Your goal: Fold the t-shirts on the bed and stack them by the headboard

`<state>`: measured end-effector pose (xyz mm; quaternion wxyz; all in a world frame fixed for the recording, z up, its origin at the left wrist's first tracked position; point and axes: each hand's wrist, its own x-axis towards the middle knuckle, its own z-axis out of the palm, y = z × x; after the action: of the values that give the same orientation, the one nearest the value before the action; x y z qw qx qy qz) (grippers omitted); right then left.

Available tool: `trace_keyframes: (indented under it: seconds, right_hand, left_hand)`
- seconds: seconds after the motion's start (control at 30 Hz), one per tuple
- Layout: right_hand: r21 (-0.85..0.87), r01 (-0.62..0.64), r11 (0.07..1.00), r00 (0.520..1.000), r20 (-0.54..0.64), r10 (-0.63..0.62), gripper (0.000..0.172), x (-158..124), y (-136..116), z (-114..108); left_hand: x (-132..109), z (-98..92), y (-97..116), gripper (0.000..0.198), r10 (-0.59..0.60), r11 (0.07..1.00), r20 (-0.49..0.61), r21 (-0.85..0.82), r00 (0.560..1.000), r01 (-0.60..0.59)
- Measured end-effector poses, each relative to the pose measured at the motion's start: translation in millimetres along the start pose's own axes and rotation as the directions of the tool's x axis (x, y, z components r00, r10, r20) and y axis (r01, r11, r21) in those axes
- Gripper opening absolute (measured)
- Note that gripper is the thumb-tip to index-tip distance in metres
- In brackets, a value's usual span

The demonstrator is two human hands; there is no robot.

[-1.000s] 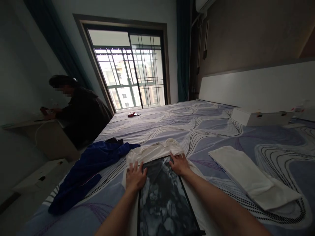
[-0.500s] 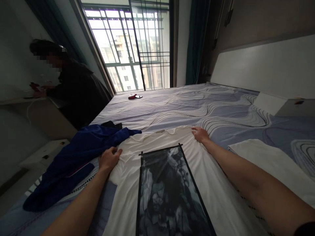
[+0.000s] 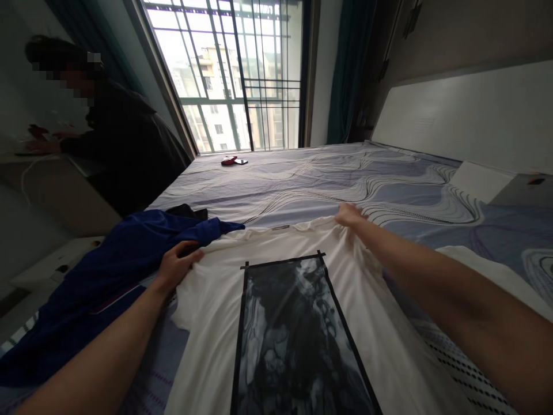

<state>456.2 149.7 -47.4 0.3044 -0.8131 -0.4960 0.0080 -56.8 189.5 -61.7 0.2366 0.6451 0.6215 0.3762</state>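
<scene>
A white T-shirt [image 3: 207,328] lies spread out in front of me, its collar away from me. A dark rectangular print [image 3: 294,328] with a black border covers its front. My left hand [image 3: 178,264] is closed on the shirt's left shoulder, the fingertips pinching the cloth. At the other shoulder, my right hand [image 3: 349,215] grips the fabric and pulls it into folds, raised slightly off the bed. A blue garment [image 3: 138,233] lies crumpled beside my left hand, with part of it behind my forearm.
The shirt rests on a bed with a patterned sheet [image 3: 276,181]. Another white cloth [image 3: 479,262] lies at right, near a white box [image 3: 484,180]. A red item [image 3: 228,161] and a phone [image 3: 242,162] lie toward the window. A person [image 3: 116,132] in black is at a desk.
My right hand has lifted the shirt's shoulder a little, bunching the cloth. My left hand has moved outward to the left with its side, so the left sleeve is spread wider.
</scene>
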Motion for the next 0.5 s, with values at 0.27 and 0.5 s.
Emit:
trace_keyframes:
  seconds: [0.27, 0.5]
  right_hand:
    - [0.028, -0.007, 1.0, 1.0, 0.027, 0.006, 0.036, -72, -61, 52]
    - [0.29, -0.02, 0.957, 1.0, 0.007, 0.019, 0.039, -64, -61, 43]
  left_hand:
    - [0, -11.0, 26, 0.061, -0.176, 0.983, 0.121, -0.032, 0.977, 0.182]
    - [1, 64.3, 107, 0.071, -0.11, 0.953, -0.069, 0.275, 0.991, 0.125]
